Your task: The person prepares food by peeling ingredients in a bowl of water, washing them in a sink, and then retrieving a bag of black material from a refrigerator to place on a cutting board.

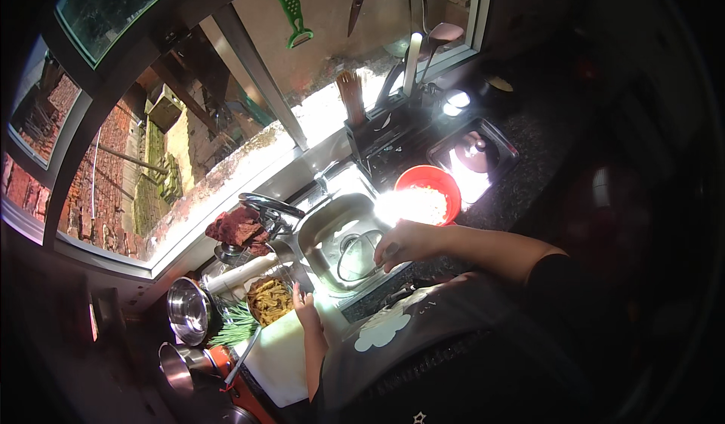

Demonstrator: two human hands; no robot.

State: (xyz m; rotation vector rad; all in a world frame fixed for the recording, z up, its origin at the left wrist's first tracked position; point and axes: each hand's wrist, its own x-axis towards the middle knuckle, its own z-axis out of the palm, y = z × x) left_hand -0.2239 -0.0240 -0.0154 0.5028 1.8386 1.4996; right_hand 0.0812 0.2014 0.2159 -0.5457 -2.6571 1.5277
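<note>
My right hand [405,245] is over the right rim of a stainless steel sink [308,237], its fingers curled at the rim of a clear round lid or bowl [358,258] over the basin. Whether it grips that rim is unclear. Just beyond this hand stands a red plastic bowl [444,180] with pale contents, washed out by glare. My left hand [306,306] is beside a bowl of brownish-yellow cut food [271,301], above a pale cutting board [283,347]; its fingers are partly spread and nothing shows in them. A knife [244,356] lies at the board's left edge, beside green stalks [237,325].
A faucet [323,177] stands behind the sink. A reddish cloth [238,228] is near the window. Metal pots [188,311] are at the left. A chopstick holder [357,135] and a metal tray with a lid [481,155] are at the back right.
</note>
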